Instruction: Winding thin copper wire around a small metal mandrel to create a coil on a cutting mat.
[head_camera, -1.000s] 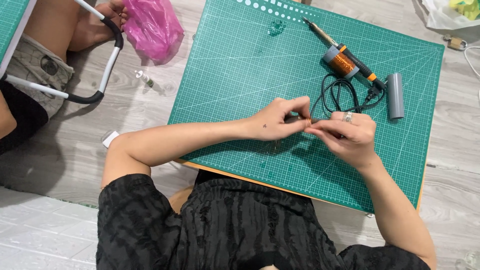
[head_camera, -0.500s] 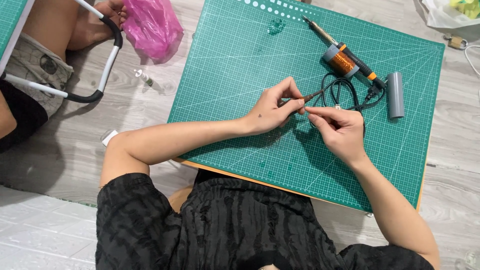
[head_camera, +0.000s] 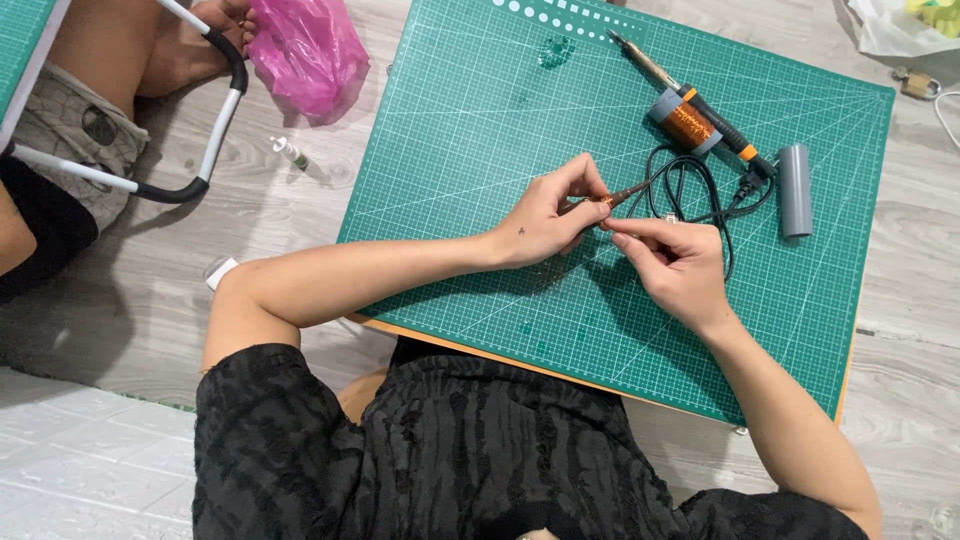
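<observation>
- A small copper-wound piece (head_camera: 607, 200) sat over the green cutting mat (head_camera: 480, 150), held between the two hands, just left of the black cable (head_camera: 690, 190).
- The left hand (head_camera: 545, 215) pinched its left end with fingertips closed around it, thumb underneath.
- The right hand (head_camera: 680, 260) had fingers curled in, thumb and forefinger meeting at the piece's right end; what exactly they gripped there was too small to tell.
- The piece looked thin and short, a stick shape, coppery-orange in the middle with a darker tip pointing up to the right.
- Beyond it lay a soldering iron (head_camera: 690, 95), a spool of copper wire (head_camera: 685, 122) and a grey tube (head_camera: 795, 190).
</observation>
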